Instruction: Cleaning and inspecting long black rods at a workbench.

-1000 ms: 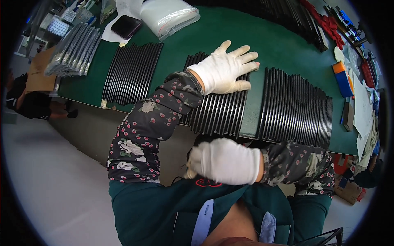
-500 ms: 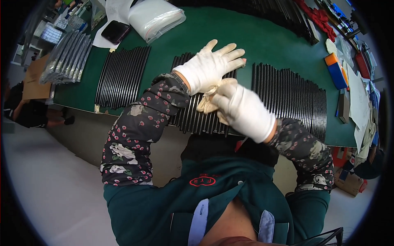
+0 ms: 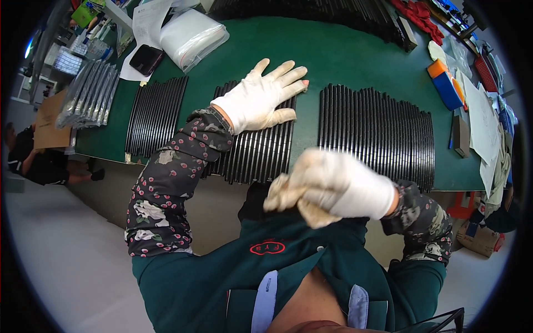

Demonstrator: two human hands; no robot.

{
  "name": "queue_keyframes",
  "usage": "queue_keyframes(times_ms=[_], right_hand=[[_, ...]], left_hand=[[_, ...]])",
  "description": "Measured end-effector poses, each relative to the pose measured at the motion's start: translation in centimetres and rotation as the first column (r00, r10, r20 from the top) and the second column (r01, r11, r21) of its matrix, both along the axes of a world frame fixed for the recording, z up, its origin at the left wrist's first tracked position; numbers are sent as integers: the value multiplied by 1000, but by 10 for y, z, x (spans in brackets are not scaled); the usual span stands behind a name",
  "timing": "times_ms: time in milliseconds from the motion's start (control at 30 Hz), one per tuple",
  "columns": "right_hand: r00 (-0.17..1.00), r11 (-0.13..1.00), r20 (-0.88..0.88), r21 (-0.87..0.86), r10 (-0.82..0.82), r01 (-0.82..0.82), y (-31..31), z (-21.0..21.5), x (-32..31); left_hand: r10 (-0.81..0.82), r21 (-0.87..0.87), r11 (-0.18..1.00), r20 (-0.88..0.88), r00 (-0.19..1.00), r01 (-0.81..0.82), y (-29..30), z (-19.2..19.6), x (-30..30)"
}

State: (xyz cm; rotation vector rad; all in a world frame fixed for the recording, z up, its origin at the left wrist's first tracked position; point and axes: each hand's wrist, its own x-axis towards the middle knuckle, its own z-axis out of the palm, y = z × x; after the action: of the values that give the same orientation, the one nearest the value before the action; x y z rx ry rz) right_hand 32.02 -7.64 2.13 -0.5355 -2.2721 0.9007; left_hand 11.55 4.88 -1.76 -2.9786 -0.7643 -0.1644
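My left hand (image 3: 260,101), in a white glove, lies flat with fingers spread across the far part of the middle row of black rods (image 3: 252,158). My right hand (image 3: 352,186), gloved too and slightly blurred, is closed round a crumpled cream cloth (image 3: 286,195). It hangs over the near table edge, in front of my body and apart from the rods. To the left lies a narrower row of black rods (image 3: 156,116). A wider row of black rods (image 3: 377,133) is on the right, just beyond my right hand.
A phone (image 3: 146,59) on paper and a stack of clear plastic bags (image 3: 194,36) are at the far left of the green table (image 3: 355,61). Bagged bundles (image 3: 89,94) stand leftmost. Right are a blue-and-orange item (image 3: 447,89), a grey block (image 3: 461,136) and red cloth (image 3: 419,21).
My right hand has pulled the cloth off the middle rods, toward my body and away from my left hand. The left hand stays on the rods. The whole view has shifted slightly.
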Motion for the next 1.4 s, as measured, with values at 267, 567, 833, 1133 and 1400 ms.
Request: queue_keyframes(times_ms=[267, 567, 833, 1133, 1400], right_hand=[[618, 537, -160, -686, -770, 492, 9, 20, 86], [694, 568, -6, -579, -720, 585, -2, 17, 104], [872, 866, 129, 250, -473, 433, 29, -12, 45], [959, 989, 241, -24, 149, -148, 12, 3, 15], [916, 975, 337, -46, 218, -216, -14, -12, 0]], left_hand=[[-298, -29, 951, 186, 936, 309, -19, 13, 82], [-290, -101, 952, -1, 957, 288, -19, 12, 47], [-53, -4, 999, -31, 998, 52, -3, 0, 68], [-34, -70, 997, 19, 999, 35, -6, -3, 67], [-38, -40, 998, 44, 998, 40, -3, -7, 70]])
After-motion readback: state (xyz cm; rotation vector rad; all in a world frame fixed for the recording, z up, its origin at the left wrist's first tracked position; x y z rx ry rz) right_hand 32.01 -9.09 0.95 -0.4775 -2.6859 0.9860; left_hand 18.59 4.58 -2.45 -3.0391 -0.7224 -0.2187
